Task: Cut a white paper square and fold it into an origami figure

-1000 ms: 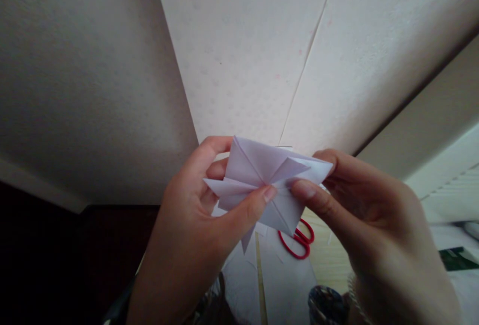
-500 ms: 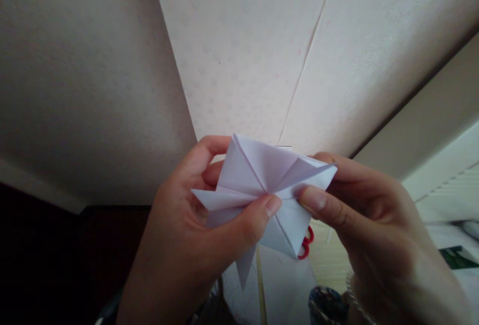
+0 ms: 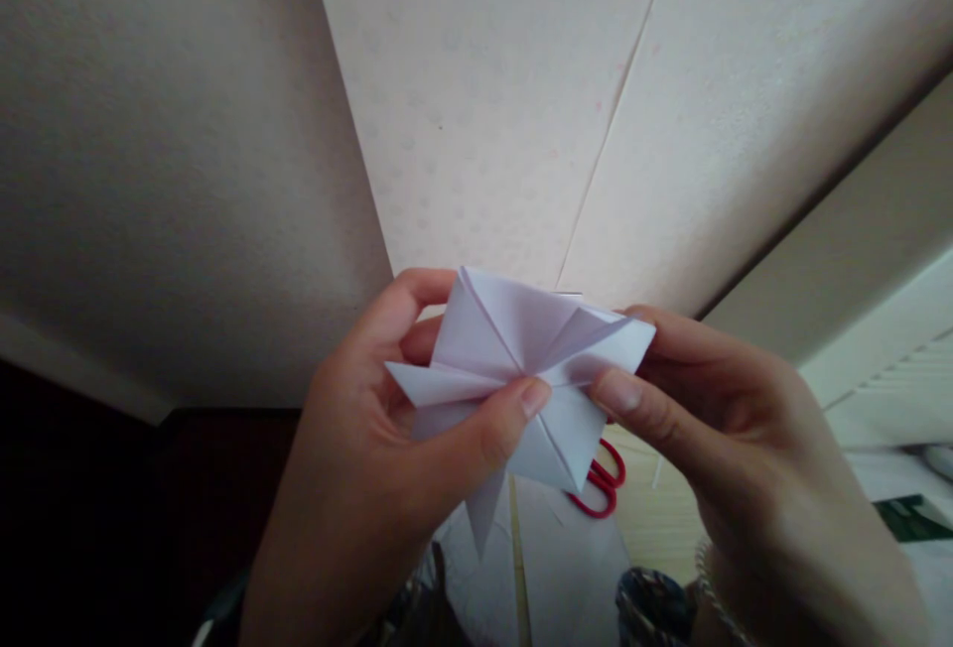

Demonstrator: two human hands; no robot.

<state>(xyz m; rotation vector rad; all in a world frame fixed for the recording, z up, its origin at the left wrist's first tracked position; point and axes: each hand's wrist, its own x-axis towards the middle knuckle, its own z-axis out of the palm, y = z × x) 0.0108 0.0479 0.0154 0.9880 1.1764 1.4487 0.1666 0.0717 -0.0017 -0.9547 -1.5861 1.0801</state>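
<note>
Between my two hands is a folded white paper (image 3: 498, 329), with creases meeting near its middle and pointed flaps sticking out to the left and downward. My left hand (image 3: 417, 429) grips it from the left, thumb pressed on the front close to the centre and fingers behind. On the other side, my right hand (image 3: 715, 429) pinches the right part, its thumb on the front face and the fingers mostly hidden behind. Red-handled scissors (image 3: 607, 478) lie below the paper; their blades are hidden.
White paper sheets (image 3: 558, 548) lie on a pale wooden tabletop (image 3: 647, 508) under my hands. A patterned wall (image 3: 506, 111) rises close in front. At the right edge is a dark green item (image 3: 912, 518) on a white surface.
The paper and both hands have shifted slightly up and left in view. More of the red scissor handles shows below the paper. Both grips stay the same.
</note>
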